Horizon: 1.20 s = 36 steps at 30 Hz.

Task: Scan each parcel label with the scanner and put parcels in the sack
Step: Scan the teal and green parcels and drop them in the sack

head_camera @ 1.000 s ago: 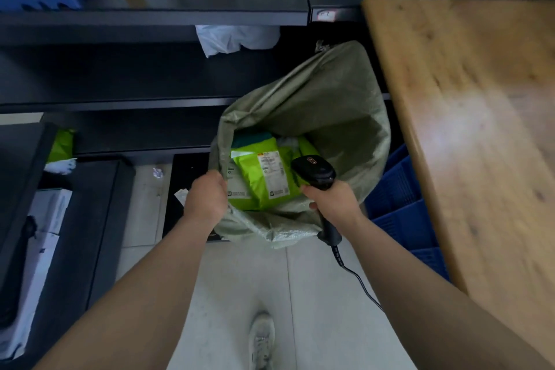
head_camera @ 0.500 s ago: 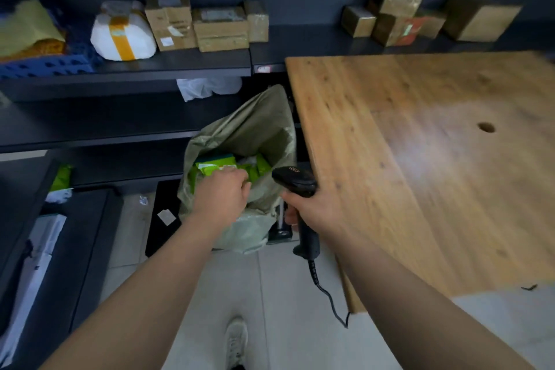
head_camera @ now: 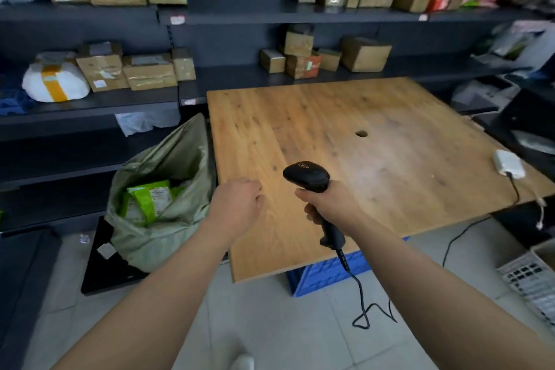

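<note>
My right hand point(head_camera: 330, 207) grips the handle of a black corded scanner point(head_camera: 306, 176) over the near part of the wooden table point(head_camera: 375, 141). My left hand point(head_camera: 237, 204) hovers above the table's left edge with loosely curled fingers and holds nothing. A grey-green woven sack point(head_camera: 168, 189) stands open on the floor just left of the table. Inside it lie green parcels point(head_camera: 147, 198) with white labels. Brown cardboard parcels point(head_camera: 135, 69) fill the dark shelves behind.
A white device point(head_camera: 508, 164) with a cable lies at the table's right edge. A blue crate point(head_camera: 327, 272) sits under the table. Dark shelves point(head_camera: 90, 105) run along the back wall. A black platform point(head_camera: 99, 267) is under the sack. A basket point(head_camera: 531, 276) stands at the right.
My left hand has left the sack's rim and moved right over the table. My head has lifted, bringing the table and shelves into view. My right hand still holds the scanner.
</note>
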Each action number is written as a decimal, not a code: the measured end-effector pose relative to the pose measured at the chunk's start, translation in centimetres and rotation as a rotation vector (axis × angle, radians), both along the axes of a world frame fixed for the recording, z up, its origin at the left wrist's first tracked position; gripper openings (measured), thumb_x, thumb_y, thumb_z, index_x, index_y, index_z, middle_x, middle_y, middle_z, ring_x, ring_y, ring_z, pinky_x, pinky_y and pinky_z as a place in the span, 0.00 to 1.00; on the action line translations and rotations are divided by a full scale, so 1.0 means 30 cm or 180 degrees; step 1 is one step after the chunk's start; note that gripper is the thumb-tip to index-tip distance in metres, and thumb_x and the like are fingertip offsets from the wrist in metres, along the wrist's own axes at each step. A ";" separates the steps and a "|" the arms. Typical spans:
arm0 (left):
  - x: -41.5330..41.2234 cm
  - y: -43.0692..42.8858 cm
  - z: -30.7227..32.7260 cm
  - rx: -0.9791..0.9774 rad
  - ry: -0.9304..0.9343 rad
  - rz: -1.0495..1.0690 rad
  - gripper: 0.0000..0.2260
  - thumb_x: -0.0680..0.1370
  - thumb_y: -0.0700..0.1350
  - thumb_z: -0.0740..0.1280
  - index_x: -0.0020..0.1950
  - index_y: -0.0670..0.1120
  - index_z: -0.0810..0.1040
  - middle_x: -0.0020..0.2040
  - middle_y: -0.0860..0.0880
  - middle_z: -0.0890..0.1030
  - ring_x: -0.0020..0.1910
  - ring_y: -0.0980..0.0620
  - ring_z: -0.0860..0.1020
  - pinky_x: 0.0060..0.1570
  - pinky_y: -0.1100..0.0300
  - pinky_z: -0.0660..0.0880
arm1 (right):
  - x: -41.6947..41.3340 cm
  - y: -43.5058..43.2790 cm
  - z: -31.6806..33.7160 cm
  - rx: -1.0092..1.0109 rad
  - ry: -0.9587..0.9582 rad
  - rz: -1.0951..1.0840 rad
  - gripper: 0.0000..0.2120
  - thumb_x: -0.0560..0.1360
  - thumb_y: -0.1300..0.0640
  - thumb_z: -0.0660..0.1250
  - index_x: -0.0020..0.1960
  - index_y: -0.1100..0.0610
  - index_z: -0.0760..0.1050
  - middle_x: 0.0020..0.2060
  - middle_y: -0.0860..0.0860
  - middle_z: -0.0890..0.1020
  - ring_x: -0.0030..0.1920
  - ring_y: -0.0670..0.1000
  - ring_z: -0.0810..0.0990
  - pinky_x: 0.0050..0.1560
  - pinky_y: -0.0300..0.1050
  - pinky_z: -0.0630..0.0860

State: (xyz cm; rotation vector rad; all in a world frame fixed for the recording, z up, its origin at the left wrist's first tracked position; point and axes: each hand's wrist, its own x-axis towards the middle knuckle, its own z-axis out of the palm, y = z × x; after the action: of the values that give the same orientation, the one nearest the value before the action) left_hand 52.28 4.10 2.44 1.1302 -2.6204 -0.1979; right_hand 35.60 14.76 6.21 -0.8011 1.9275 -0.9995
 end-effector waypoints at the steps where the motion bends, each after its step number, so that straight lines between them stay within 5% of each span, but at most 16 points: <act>1: -0.061 0.002 0.010 -0.0021 -0.0002 -0.0067 0.12 0.80 0.49 0.60 0.54 0.45 0.80 0.46 0.48 0.80 0.44 0.48 0.78 0.43 0.52 0.77 | -0.057 0.011 0.008 -0.0010 0.0048 -0.0073 0.06 0.75 0.56 0.71 0.47 0.58 0.78 0.32 0.54 0.80 0.29 0.51 0.77 0.37 0.47 0.77; 8: -0.472 -0.052 0.029 -0.0033 -0.0065 -0.0361 0.12 0.81 0.49 0.59 0.52 0.46 0.80 0.45 0.50 0.80 0.42 0.50 0.78 0.41 0.55 0.76 | -0.457 -0.013 -0.002 0.0084 0.0739 -0.0358 0.08 0.75 0.52 0.70 0.49 0.57 0.77 0.35 0.53 0.79 0.34 0.51 0.77 0.42 0.48 0.77; 11: -0.636 -0.112 0.006 -0.0024 -0.0076 -0.0425 0.12 0.81 0.49 0.59 0.54 0.46 0.80 0.47 0.49 0.80 0.43 0.50 0.78 0.44 0.53 0.78 | -0.629 -0.072 -0.017 0.0193 0.1129 -0.0318 0.11 0.75 0.50 0.70 0.51 0.56 0.76 0.35 0.50 0.78 0.34 0.50 0.76 0.36 0.44 0.73; 22: -1.068 -0.285 -0.106 0.0358 -0.0998 -0.0244 0.14 0.81 0.51 0.58 0.63 0.47 0.74 0.56 0.47 0.76 0.55 0.45 0.77 0.45 0.54 0.72 | -1.148 -0.280 -0.170 0.0904 0.1695 0.0575 0.15 0.74 0.59 0.63 0.59 0.53 0.68 0.49 0.56 0.74 0.39 0.52 0.75 0.31 0.40 0.66; 32: -1.211 -0.301 -0.310 0.0944 -0.1351 0.0373 0.22 0.80 0.51 0.59 0.74 0.50 0.65 0.63 0.47 0.73 0.59 0.44 0.73 0.52 0.50 0.74 | -1.336 -0.398 -0.421 0.1169 0.2047 0.1608 0.31 0.74 0.66 0.63 0.73 0.47 0.62 0.56 0.53 0.71 0.53 0.56 0.76 0.55 0.53 0.75; 36: -1.235 -0.257 -0.344 0.1244 -0.1428 0.0699 0.27 0.79 0.47 0.60 0.78 0.49 0.56 0.68 0.46 0.69 0.63 0.43 0.70 0.56 0.48 0.72 | -1.367 -0.405 -0.474 0.1128 0.2153 0.1849 0.35 0.74 0.60 0.67 0.77 0.47 0.58 0.59 0.54 0.72 0.57 0.56 0.75 0.58 0.54 0.76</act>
State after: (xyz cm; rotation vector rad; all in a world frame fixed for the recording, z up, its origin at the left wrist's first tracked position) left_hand 15.23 -3.59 -7.88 1.7616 -2.8832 -0.4752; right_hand -5.42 2.63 -8.00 -1.4920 2.1154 -0.0146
